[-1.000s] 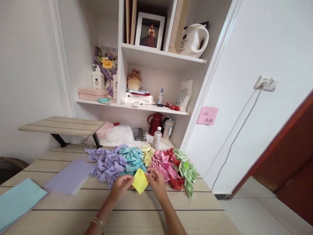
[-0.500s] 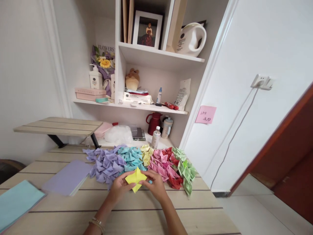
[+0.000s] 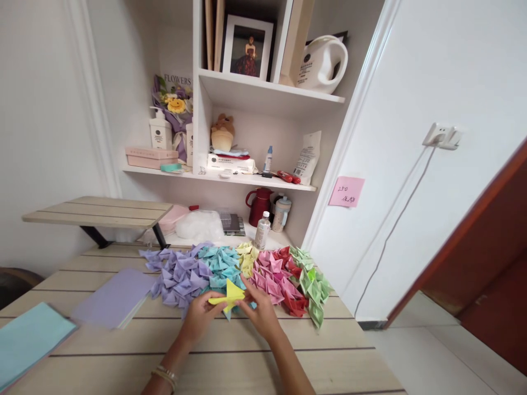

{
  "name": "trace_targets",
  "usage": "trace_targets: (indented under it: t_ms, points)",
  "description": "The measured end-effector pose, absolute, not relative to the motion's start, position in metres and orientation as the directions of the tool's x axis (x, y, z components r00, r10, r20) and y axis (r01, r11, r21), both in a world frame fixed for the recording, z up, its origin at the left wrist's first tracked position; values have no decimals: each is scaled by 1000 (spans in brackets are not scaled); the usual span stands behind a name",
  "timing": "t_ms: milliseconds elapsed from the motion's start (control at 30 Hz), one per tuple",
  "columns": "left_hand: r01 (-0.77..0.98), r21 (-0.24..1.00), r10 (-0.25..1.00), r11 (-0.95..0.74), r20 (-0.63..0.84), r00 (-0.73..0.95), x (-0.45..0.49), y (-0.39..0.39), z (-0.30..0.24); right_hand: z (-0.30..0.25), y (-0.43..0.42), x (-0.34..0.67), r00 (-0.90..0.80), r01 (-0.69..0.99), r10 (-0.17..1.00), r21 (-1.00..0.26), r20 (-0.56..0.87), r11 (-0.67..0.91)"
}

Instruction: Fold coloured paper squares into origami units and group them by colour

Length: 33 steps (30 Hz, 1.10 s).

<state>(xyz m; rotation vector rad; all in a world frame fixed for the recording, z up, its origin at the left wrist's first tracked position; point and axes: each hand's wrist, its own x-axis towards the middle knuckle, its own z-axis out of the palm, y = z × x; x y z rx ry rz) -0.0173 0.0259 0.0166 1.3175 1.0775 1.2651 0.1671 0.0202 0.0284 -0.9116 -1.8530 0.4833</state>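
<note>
A folded yellow paper (image 3: pixel 233 293) is held between both hands over the middle of the table, one part of it standing up as a pointed flap. My left hand (image 3: pixel 201 314) pinches its left side between thumb and fingers. My right hand (image 3: pixel 259 308) is closed on its right end, the index finger reaching up beside the flap. Just beyond lie folded paper boats in heaps by colour: purple ones (image 3: pixel 181 276), blue ones (image 3: pixel 223 265), pale yellow ones (image 3: pixel 247 259), pink ones (image 3: pixel 269 277), red ones (image 3: pixel 295 304) and green ones (image 3: pixel 314 291).
Purple paper sheets (image 3: pixel 113 296) and a stack of light blue paper (image 3: pixel 31 343) lie on the left of the slatted table (image 3: pixel 230 367). A small raised stand (image 3: pixel 99 210) is behind them. A clear bottle (image 3: pixel 262 230) stands at the back, below the shelves (image 3: pixel 263 181).
The yellow paper has gone from a flat, spread four-pointed shape to a narrower folded one with an upright flap. Both hands stay in nearly the same place.
</note>
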Motion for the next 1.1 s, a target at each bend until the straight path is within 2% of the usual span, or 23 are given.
trace_targets:
  t_ms: [133, 367, 667, 1100]
  points:
    - [72, 982, 983, -173, 169, 66, -19, 24, 17, 29, 18, 168, -316, 443, 729, -585, 607, 679]
    - [-56, 992, 987, -110, 116, 110, -16, 23, 21, 30, 19, 170, -291, 459, 729, -578, 620, 675]
    - [-38, 990, 987, -137, 140, 81, -17, 22, 25, 25, 21, 169, -293, 500, 692, -512, 659, 699]
    - [25, 984, 981, -177, 174, 89, -17, 20, 28, 27, 20, 167, -315, 497, 747, -569, 586, 656]
